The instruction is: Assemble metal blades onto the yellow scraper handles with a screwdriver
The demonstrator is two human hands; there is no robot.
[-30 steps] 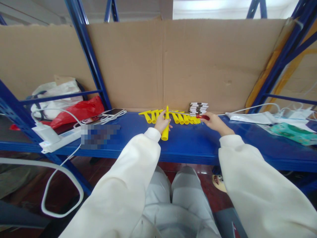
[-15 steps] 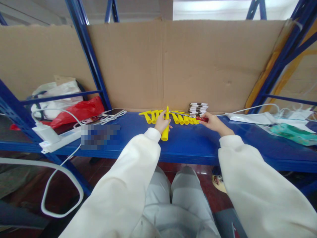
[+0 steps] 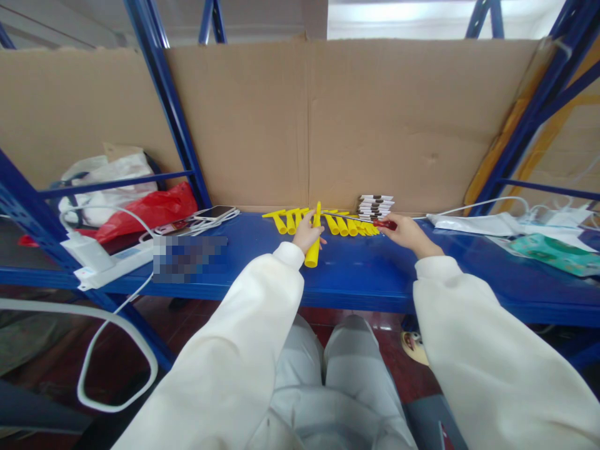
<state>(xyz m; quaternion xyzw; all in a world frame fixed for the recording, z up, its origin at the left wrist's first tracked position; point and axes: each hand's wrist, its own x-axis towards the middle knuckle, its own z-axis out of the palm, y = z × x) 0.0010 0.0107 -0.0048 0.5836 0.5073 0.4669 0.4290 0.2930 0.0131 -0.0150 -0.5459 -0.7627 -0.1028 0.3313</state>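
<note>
Over the blue shelf [image 3: 360, 275], the left hand [image 3: 305, 233] is wrapped round a yellow tapered piece [image 3: 312, 255], wide end nearest; the right hand [image 3: 401, 229] grips a red-handled screwdriver [image 3: 385, 224], shaft pointing towards that piece. Behind lie other yellow pieces [image 3: 344, 228], a white stack [image 3: 375, 207], then cardboard [image 3: 398, 119].

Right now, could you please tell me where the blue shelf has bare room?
Bare patches: between the held yellow piece and the right sleeve, and between that sleeve and the green packet. Crowded: around the yellow row, white stack and left-side cables.
</note>
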